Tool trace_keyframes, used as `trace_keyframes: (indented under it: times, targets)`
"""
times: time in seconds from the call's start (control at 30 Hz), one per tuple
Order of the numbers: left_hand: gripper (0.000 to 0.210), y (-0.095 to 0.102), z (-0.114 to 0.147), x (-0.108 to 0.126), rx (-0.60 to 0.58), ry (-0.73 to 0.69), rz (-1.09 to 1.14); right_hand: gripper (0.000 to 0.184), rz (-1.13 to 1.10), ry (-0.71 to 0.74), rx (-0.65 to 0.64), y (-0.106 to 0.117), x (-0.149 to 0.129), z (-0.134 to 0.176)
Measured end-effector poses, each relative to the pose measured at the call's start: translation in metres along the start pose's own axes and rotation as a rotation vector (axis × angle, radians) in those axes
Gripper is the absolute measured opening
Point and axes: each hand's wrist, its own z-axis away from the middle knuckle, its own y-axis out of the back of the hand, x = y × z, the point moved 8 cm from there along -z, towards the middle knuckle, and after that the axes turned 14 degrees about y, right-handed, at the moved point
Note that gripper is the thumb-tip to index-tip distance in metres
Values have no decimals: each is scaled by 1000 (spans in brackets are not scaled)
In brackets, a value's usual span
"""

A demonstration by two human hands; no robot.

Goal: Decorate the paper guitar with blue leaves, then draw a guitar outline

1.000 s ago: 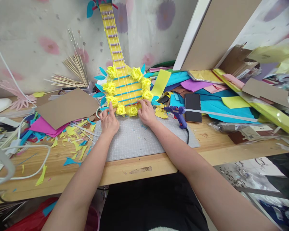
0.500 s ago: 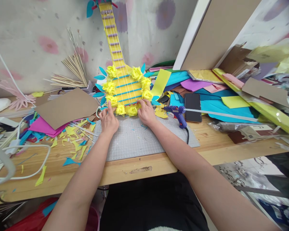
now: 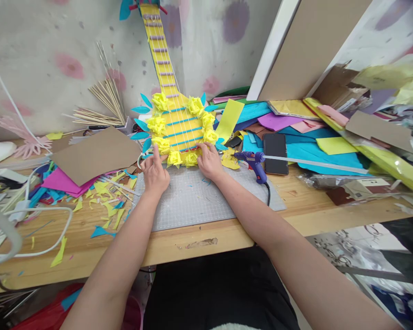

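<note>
Model guitar [image 3: 189, 123], yellow, stands at the back edge of the grey cutting mat [image 3: 196, 201] on the worktop [image 3: 234, 234], neck rising before the patterned wall [image 3: 206, 50]. Yellow flowers [image 3: 174, 158] and blue leaves [image 3: 141, 110] edge its body. Left hand [image 3: 155, 176] at lower left flower, index finger extended; right hand [image 3: 210, 161] at lower right edge. Fingertips partly hidden: cannot tell whether either hand's fingers grasp or merely rest. Glue gun [image 3: 255, 164] right of the right hand, beside a phone [image 3: 276, 153].
</note>
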Motion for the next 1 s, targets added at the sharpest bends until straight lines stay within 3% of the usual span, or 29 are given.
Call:
trace_keyframes:
  times: [0.33,1.0]
  targets:
    - [88,-4,-1,2,-43,7,-10,44,9,11,41,2,-2,1]
    - [89,-10,-3,-1,-65,-40,-22,46,44,-15,-16,5,-6,0]
